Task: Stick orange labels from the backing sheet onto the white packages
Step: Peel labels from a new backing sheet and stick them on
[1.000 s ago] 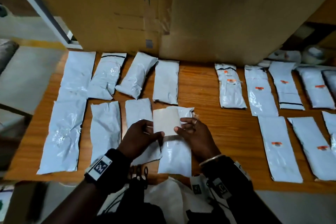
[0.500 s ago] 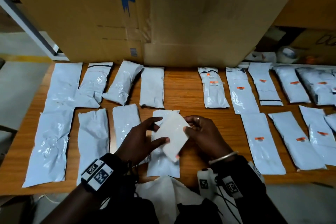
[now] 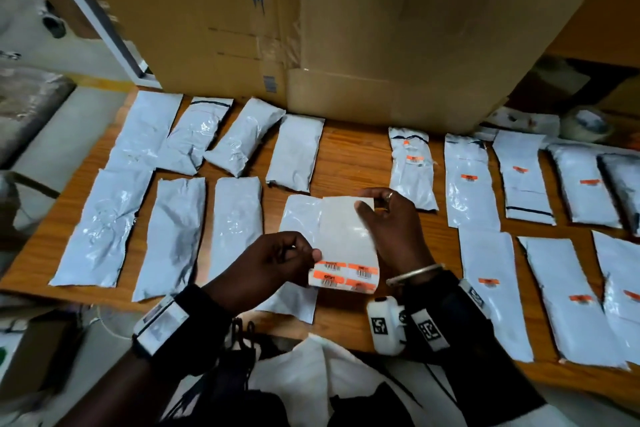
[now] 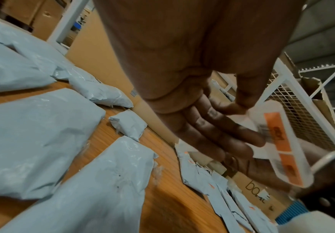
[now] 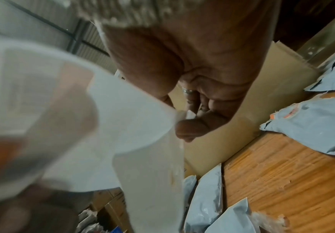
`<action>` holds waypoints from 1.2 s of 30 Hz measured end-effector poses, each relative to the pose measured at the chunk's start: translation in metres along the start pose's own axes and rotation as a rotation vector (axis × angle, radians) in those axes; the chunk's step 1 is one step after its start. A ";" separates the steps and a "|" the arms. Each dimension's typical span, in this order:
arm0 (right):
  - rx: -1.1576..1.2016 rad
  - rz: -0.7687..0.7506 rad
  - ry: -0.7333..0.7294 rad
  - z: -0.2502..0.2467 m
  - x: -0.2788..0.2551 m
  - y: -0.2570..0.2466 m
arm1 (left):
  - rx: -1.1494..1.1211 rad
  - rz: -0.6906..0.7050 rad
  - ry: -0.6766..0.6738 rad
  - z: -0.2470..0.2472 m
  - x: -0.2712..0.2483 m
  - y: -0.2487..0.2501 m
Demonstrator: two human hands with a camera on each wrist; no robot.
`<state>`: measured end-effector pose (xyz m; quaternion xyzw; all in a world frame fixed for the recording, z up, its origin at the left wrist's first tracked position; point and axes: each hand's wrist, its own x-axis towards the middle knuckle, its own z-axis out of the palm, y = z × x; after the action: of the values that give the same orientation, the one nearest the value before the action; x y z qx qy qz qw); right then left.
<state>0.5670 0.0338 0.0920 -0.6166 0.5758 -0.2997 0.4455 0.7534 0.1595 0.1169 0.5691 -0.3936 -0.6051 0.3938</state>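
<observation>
Head view, item list: backing sheet [image 3: 346, 236], held in the air above the tabletop [image 3: 360, 156], four orange labels [image 3: 346, 276] at its near end. Left hand [image 3: 273, 262]: grip pinching the sheet's near left edge beside the labels. Right hand [image 3: 391, 218]: grip pinching the far right corner. White packages, unlabelled [image 3: 173, 236], two rows at left; white packages, labelled [image 3: 469, 184], at right. Cardboard box [image 3: 346, 38] upright behind them.
</observation>
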 end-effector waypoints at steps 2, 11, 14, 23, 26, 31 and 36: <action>-0.005 0.013 0.000 0.001 -0.002 0.000 | -0.051 0.011 0.046 -0.002 0.001 0.002; 0.047 0.193 -0.049 -0.004 -0.033 -0.023 | -0.128 0.104 0.202 -0.045 0.024 0.028; 0.214 0.247 -0.194 0.002 -0.038 -0.038 | -0.120 0.117 0.113 -0.056 0.030 0.034; 0.148 0.282 -0.005 0.035 -0.011 -0.004 | 0.194 -0.212 0.288 -0.098 0.062 -0.010; 0.055 0.274 -0.027 0.055 -0.004 0.017 | 0.460 -0.190 0.412 -0.117 0.074 -0.037; -0.014 0.244 -0.152 0.108 0.018 0.039 | 0.467 -0.212 0.319 -0.119 0.083 -0.066; -0.143 0.216 -0.175 0.144 0.038 0.050 | 0.461 -0.143 0.208 -0.108 0.078 -0.073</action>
<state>0.6775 0.0292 -0.0192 -0.6050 0.6176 -0.1537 0.4785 0.8564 0.1116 0.0152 0.7292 -0.4373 -0.4641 0.2482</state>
